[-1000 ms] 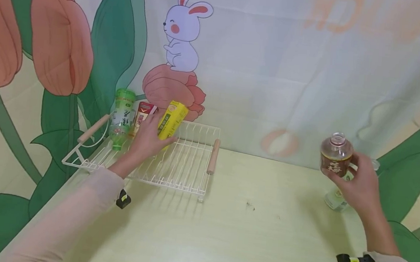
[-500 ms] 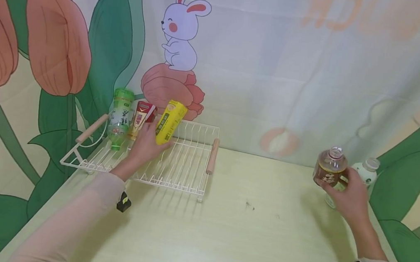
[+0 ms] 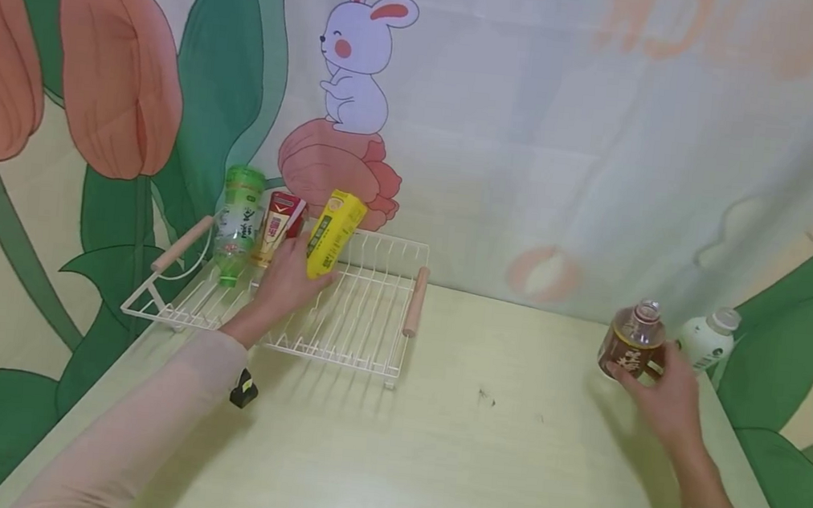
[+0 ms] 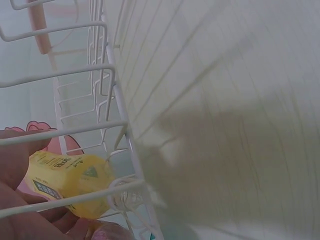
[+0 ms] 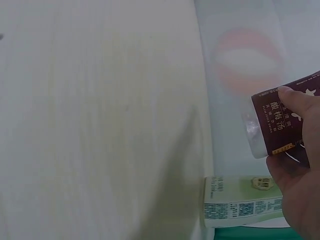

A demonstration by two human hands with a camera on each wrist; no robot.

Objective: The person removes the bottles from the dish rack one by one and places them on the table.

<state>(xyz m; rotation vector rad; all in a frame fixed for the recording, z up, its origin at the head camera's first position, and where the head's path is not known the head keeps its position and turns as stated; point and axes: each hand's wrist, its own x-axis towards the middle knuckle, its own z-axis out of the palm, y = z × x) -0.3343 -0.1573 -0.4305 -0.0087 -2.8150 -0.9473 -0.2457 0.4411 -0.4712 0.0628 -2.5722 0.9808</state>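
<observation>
My left hand (image 3: 286, 284) grips a yellow-labelled bottle (image 3: 335, 236) that leans upside down in the white wire dish rack (image 3: 364, 323). In the left wrist view, the bottle's clear neck (image 4: 125, 197) points down among the wires. At the right, my right hand (image 3: 665, 402) holds a capless plum juice bottle (image 3: 623, 350) with a dark red label, tilted slightly, low over the table. Its clear base (image 5: 254, 130) shows in the right wrist view; whether it touches the table I cannot tell. Close behind that hand is a pale green bottle (image 3: 709, 339), partly hidden.
Inside the rack's left end stand an upside-down green bottle (image 3: 237, 227) and a red and cream carton (image 3: 281, 223). Wooden handles (image 3: 416, 302) flank the rack. A printed curtain (image 3: 497, 133) hangs along the back edge of the pale table (image 3: 447, 451).
The right hand has lowered the plum juice bottle toward the table and moved slightly left, uncovering more of the pale green bottle. My left hand and the yellow bottle stay nearly still.
</observation>
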